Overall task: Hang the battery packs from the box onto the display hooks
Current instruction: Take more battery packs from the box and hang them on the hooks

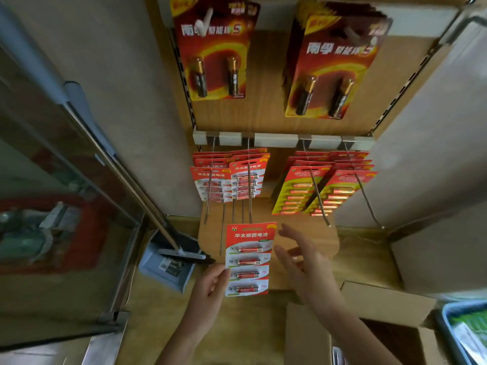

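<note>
The left hand (pixel 214 281) pinches the lower left edge of a red-and-white carded battery pack (pixel 249 259), held upright. Just right of it, the right hand (pixel 303 259) hovers spread, empty.

Red-and-white battery pack (pixel 249 259) up front, green strip under the white lettering, four red cells with dark ends. Same red-and-white on the hanging packs (pixel 228 180) at lower left. Red tops over yellow-green bodies on the packs (pixel 324 189) at lower right, orange-red cells in rows. Deep red cards (pixel 212 48) up top, yellow trim, glowing orange ring, black-and-gold batteries. Wood-grain tan backboard (pixel 263 111). Plain brown cardboard box (pixel 379 306). Grey-blue dustpan (pixel 166 270).
</note>
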`<state>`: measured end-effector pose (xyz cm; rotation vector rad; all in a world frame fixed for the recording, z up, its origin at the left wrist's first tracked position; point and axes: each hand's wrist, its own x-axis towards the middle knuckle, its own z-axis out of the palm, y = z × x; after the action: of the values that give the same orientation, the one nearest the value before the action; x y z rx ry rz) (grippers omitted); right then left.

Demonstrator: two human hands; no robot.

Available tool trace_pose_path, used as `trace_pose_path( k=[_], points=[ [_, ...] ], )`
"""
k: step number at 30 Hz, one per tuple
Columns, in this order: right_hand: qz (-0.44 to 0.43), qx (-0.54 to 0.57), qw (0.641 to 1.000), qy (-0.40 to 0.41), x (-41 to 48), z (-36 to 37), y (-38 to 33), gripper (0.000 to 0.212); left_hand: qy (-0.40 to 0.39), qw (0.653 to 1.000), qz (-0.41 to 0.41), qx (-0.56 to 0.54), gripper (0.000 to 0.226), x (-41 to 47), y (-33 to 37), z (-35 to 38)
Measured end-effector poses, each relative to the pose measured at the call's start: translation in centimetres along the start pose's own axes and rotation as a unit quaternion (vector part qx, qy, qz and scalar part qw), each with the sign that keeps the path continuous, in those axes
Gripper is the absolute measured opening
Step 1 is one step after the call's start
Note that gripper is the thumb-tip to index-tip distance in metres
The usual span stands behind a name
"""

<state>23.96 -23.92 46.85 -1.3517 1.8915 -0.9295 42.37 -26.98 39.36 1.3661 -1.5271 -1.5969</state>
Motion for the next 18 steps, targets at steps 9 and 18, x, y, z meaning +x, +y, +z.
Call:
trace_pose_path(
  k=[9, 18],
  points=[
    [0.012, 0.026, 0.999, 0.043, 1.8, 1.9, 1.0, 0.009, -0.007, 0.999, 0.002, -0.041, 0.028, 0.7, 0.0, 0.8],
    [-0.003, 0.018, 0.999, 0.035, 2.7, 2.6, 1.3, 0.010, -0.009, 0.999, 0.000, -0.040, 0.028, 1.7, 0.2, 0.4]
  ],
)
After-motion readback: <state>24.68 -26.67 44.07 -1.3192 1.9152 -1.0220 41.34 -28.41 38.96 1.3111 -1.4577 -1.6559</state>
